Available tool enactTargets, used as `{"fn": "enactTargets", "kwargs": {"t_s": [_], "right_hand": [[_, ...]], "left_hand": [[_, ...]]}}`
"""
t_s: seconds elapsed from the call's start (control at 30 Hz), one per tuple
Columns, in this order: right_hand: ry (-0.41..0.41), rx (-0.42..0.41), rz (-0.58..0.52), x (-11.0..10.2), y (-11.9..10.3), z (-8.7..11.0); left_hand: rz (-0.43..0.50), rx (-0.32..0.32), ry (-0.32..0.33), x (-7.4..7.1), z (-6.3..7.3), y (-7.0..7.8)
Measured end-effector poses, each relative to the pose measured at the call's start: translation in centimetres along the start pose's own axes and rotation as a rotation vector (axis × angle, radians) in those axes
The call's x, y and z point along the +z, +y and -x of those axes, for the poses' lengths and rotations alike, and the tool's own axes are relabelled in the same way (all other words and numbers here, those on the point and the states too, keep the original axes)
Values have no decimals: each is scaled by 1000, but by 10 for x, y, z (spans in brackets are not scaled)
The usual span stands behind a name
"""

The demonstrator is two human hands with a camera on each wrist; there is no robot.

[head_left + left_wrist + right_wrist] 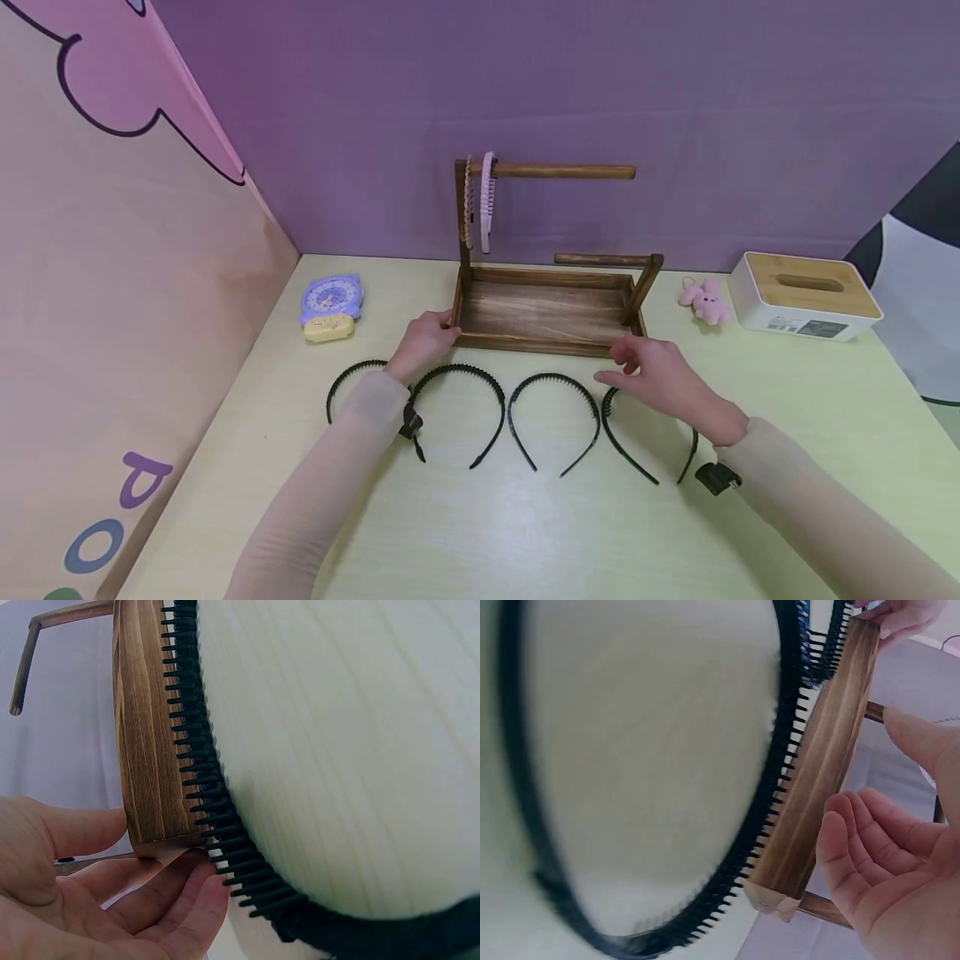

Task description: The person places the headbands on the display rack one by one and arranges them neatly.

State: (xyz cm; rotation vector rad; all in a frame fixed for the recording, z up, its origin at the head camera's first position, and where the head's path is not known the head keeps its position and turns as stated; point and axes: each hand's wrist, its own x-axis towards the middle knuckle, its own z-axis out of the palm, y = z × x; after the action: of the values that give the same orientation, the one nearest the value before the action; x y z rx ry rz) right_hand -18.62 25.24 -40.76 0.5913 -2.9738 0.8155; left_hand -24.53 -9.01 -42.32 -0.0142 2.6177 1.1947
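A dark wooden rack (540, 343) with a shallow tray and two bars stands at the back of the table. My left hand (424, 342) holds its front left corner, thumb along the upper edge and fingers curled at the end. By the front right corner is my right hand (654, 377), fingers loosely bent and thumb apart, with nothing in its grasp. A beaded headband (468, 204) and a pale pink headband (487, 204) hang on the upper bar. Several black toothed headbands (555, 377) lie in a row before the rack; the leftmost is partly hidden by my left arm.
A blue and yellow clock-like toy (332, 305) sits at the back left. To the rack's right are a pink plush toy (706, 302) and a white tissue box (806, 298) with a wooden lid. A purple cloth wall (555, 75) rises behind the table.
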Motion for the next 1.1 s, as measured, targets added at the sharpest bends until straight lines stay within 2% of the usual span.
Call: {"fn": "enactTargets", "kwargs": {"t_s": [0.27, 0.7, 1.1], "right_hand": [[-51, 20, 0, 2, 6, 18], [-150, 109, -78, 15, 13, 37], [-123, 87, -99, 23, 11, 45]], "left_hand": [[1, 15, 4, 0, -1, 0], [-3, 17, 1, -1, 0, -5], [-2, 27, 2, -1, 0, -2]]}}
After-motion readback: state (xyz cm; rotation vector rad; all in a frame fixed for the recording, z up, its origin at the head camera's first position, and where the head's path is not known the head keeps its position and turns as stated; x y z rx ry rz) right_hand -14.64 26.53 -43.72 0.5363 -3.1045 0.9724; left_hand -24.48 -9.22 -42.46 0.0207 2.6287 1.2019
